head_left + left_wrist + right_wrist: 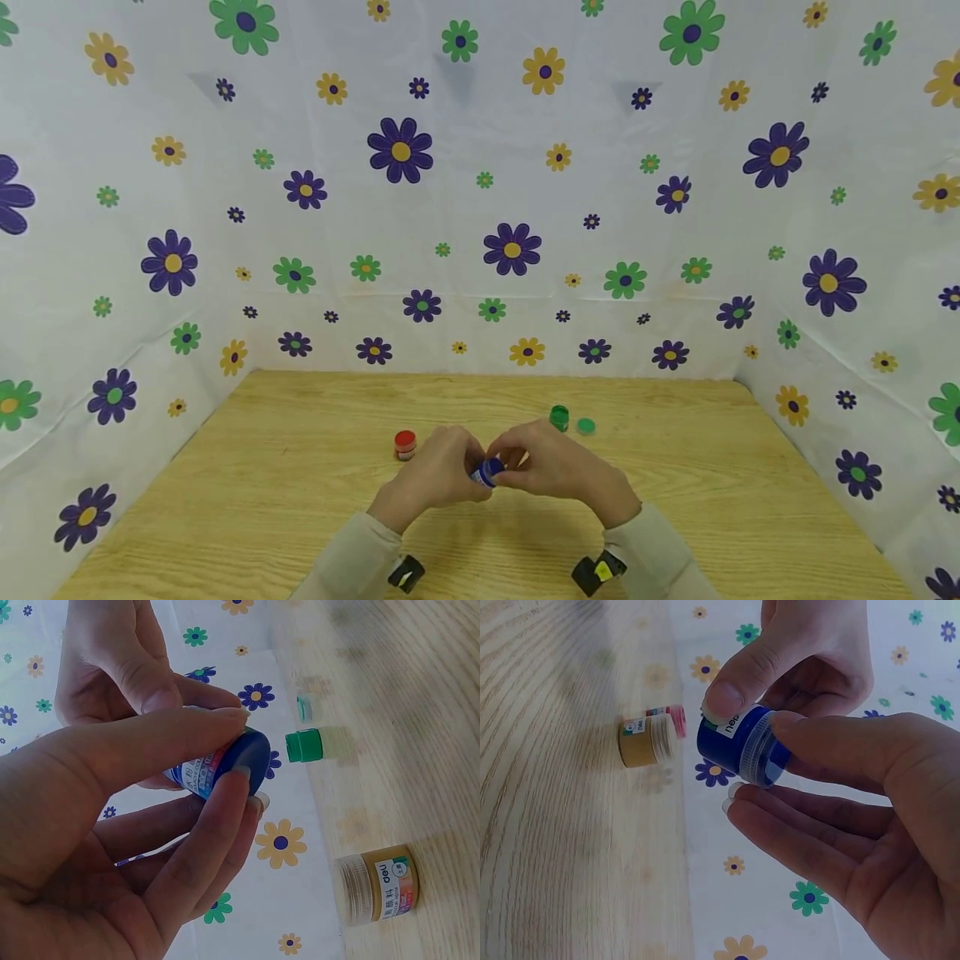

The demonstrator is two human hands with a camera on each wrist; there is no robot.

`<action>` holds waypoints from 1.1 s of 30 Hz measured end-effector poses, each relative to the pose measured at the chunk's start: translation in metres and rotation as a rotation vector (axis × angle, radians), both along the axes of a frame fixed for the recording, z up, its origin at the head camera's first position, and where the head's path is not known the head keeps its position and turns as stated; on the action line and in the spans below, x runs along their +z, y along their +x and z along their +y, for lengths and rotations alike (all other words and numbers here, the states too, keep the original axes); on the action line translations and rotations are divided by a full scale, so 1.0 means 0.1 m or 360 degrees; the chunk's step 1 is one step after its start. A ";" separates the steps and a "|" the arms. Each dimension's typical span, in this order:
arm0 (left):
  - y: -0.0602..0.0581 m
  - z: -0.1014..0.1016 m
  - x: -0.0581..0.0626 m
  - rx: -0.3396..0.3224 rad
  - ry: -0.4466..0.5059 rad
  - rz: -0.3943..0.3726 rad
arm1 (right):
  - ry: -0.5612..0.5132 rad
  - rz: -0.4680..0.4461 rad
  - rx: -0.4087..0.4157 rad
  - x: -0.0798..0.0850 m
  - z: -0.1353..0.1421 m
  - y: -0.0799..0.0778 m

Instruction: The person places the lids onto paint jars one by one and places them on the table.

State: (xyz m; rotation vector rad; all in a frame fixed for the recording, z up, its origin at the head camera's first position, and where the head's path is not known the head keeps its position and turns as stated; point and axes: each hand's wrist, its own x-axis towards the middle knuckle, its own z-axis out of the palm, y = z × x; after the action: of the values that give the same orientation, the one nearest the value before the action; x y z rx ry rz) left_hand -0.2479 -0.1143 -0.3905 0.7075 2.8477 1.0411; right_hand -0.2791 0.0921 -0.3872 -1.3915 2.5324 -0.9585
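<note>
A small jar of blue paint point(487, 473) with a clear ribbed lid point(759, 756) is held between both hands above the table. My left hand point(442, 468) grips the jar's body, thumb on one side and fingers on the other. My right hand point(553, 460) pinches the lid from the other end, thumb on its rim and fingertips below. In the right wrist view the lid still sits on the jar, and the jar is tilted on its side.
On the wooden table point(300, 517), a red paint jar point(405, 445) stands left of the hands. Behind the right hand are a green jar point(559, 417), lidless, and a green-tinted lid point(586, 427). An ochre jar point(381, 883) shows only in the wrist views. Flowered cloth point(465, 200) surrounds the table.
</note>
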 end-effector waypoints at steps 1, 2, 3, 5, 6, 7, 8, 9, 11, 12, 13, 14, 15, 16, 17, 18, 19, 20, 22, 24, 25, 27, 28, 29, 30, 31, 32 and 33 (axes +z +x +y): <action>0.00 0.00 0.00 -0.0003 0.0002 0.0004 | 0.0008 0.0004 -0.0008 0.00 0.00 0.00; 0.00 0.00 0.00 -0.0004 0.0002 0.0003 | 0.0014 0.0005 -0.0017 -0.01 -0.01 0.00; 0.00 0.00 0.00 -0.0005 0.0003 0.0001 | 0.0022 0.0007 -0.0025 -0.01 -0.01 0.01; 0.01 0.00 0.00 -0.0010 0.0003 -0.0001 | 0.0030 0.0009 -0.0040 -0.01 -0.01 0.01; 0.01 0.00 0.00 -0.0011 0.0003 -0.0002 | 0.0035 0.0010 -0.0046 -0.02 -0.01 0.00; 0.01 0.00 0.00 -0.0012 0.0002 -0.0002 | 0.0039 0.0009 -0.0053 -0.02 -0.01 0.00; 0.01 0.00 0.00 -0.0013 0.0000 0.0000 | 0.0041 0.0007 -0.0055 -0.02 -0.01 0.00; 0.01 0.00 0.00 -0.0014 -0.0003 0.0006 | 0.0042 0.0004 -0.0058 -0.02 -0.01 0.00; 0.01 0.00 -0.01 -0.0010 -0.0007 0.0014 | 0.0039 -0.0002 -0.0065 -0.02 -0.01 0.00; 0.00 0.00 0.00 -0.0005 -0.0008 0.0012 | 0.0037 -0.0004 -0.0073 -0.02 -0.01 0.01; 0.00 0.00 -0.01 0.0001 -0.0011 0.0011 | 0.0027 -0.0006 -0.0074 -0.01 0.00 0.01; 0.00 0.00 0.00 0.0005 -0.0015 0.0010 | 0.0013 -0.0004 -0.0072 -0.01 0.00 0.01; 0.00 0.00 0.00 0.0011 -0.0019 0.0007 | -0.0005 0.0008 -0.0063 -0.01 0.01 0.02; -0.01 -0.01 0.00 0.0016 -0.0022 0.0004 | -0.0026 0.0013 -0.0052 0.00 0.01 0.02; -0.01 -0.01 0.00 0.0020 -0.0024 0.0005 | -0.0047 0.0022 -0.0038 0.00 0.01 0.02; -0.01 -0.01 0.00 0.0021 -0.0025 0.0006 | -0.0069 0.0028 -0.0017 0.00 0.01 0.02; -0.01 -0.01 0.00 0.0021 -0.0027 0.0012 | -0.0088 0.0038 0.0007 0.01 0.01 0.03; -0.01 -0.01 0.01 0.0020 -0.0029 0.0020 | -0.0100 0.0055 0.0026 0.01 0.00 0.03; -0.01 -0.01 0.01 0.0016 -0.0029 0.0033 | -0.0113 0.0074 0.0056 0.01 -0.01 0.03; -0.01 -0.01 0.01 0.0013 -0.0028 0.0043 | -0.0118 0.0088 0.0075 0.01 -0.02 0.03; -0.01 -0.01 0.01 0.0011 -0.0027 0.0048 | -0.0118 0.0089 0.0078 0.00 -0.02 0.03; -0.01 -0.01 0.00 0.0008 -0.0029 0.0051 | -0.0123 0.0071 0.0079 0.00 -0.02 0.03; -0.01 -0.01 0.00 0.0006 -0.0025 0.0052 | -0.0127 0.0052 0.0079 -0.01 -0.02 0.03; -0.01 -0.01 0.00 0.0007 -0.0024 0.0051 | -0.0131 0.0032 0.0077 -0.01 -0.01 0.03; -0.02 -0.01 0.00 0.0008 -0.0025 0.0049 | -0.0134 0.0017 0.0073 -0.01 -0.01 0.03; -0.02 -0.01 0.00 0.0008 -0.0021 0.0047 | -0.0138 0.0004 0.0069 -0.01 -0.01 0.03; -0.02 -0.01 0.00 0.0009 -0.0019 0.0044 | -0.0142 -0.0007 0.0065 -0.01 -0.01 0.03; -0.02 -0.01 0.00 0.0008 -0.0015 0.0041 | -0.0143 -0.0013 0.0060 -0.01 -0.01 0.03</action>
State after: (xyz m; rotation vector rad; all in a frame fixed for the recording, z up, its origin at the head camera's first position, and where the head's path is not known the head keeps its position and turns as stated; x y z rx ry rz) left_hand -0.2496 -0.1157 -0.3909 0.7188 2.8754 1.0257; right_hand -0.2762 0.0912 -0.3882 -1.4499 2.4763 -1.0819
